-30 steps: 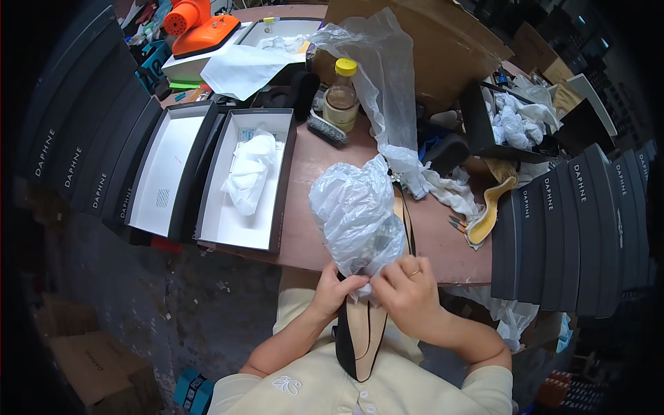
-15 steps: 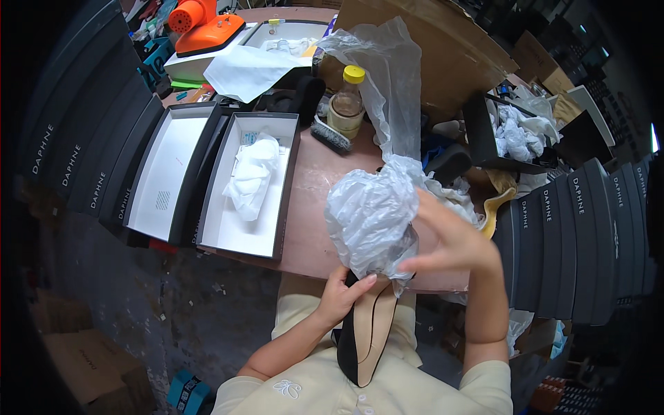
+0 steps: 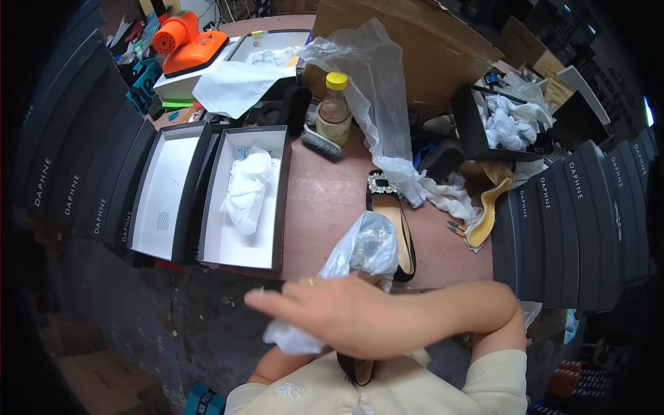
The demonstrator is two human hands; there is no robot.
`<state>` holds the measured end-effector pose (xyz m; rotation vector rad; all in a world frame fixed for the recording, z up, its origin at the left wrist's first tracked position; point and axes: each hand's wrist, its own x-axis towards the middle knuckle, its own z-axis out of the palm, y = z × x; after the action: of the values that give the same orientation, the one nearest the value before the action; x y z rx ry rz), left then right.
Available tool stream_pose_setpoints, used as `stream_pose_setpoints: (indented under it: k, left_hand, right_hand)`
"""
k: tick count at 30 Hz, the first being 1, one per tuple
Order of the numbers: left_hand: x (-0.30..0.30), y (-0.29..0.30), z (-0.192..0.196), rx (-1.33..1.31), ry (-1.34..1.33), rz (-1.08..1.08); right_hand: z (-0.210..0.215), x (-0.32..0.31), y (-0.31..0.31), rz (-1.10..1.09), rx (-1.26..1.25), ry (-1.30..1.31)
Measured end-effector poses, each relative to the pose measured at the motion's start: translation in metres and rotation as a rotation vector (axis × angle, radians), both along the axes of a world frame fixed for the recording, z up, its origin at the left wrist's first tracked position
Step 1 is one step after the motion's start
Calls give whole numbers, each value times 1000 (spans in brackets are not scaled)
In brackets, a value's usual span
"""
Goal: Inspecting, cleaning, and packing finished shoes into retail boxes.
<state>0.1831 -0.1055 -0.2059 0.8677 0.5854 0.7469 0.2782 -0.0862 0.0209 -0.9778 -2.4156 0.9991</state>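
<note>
My right hand (image 3: 332, 311) reaches across to the left in front of my body, its visible fingers stretched out and slightly blurred. Crumpled, thin clear plastic (image 3: 366, 242) bunches just beyond it and also pokes out below its fingers. A black shoe (image 3: 356, 370) with a beige inside shows its end below my right wrist; the rest is covered by the hand and plastic. My left forearm (image 3: 277, 363) comes in beneath, but the left hand is hidden behind the right. On the table lies a second black shoe (image 3: 391, 207) with a jewelled buckle.
An open dark shoebox (image 3: 238, 256) with white paper and another box part (image 3: 155, 200) stand left. Beyond are a brush (image 3: 321, 146), a yellow-capped bottle (image 3: 336, 114) and a plastic sheet (image 3: 387, 97). Dark shoeboxes (image 3: 577, 235) stand in a row at right.
My right hand has swept left across the shoe I am handling. The plastic has dropped lower and nearer me, uncovering the buckled shoe on the table. The view has shifted slightly.
</note>
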Motion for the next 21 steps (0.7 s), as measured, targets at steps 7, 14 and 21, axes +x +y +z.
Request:
stream_pose_setpoints:
  k: [7, 14, 21]
  left_hand:
    - [-16, 22, 65, -75, -174, 187]
    - [-14, 20, 67, 109, -43, 209]
    - [-10, 15, 60, -36, -73, 246]
  right_hand:
    - [-69, 35, -54, -520, 335, -363]
    - [-88, 8, -61, -662, 87, -47]
    - [-98, 31, -47, -488, 570, -435]
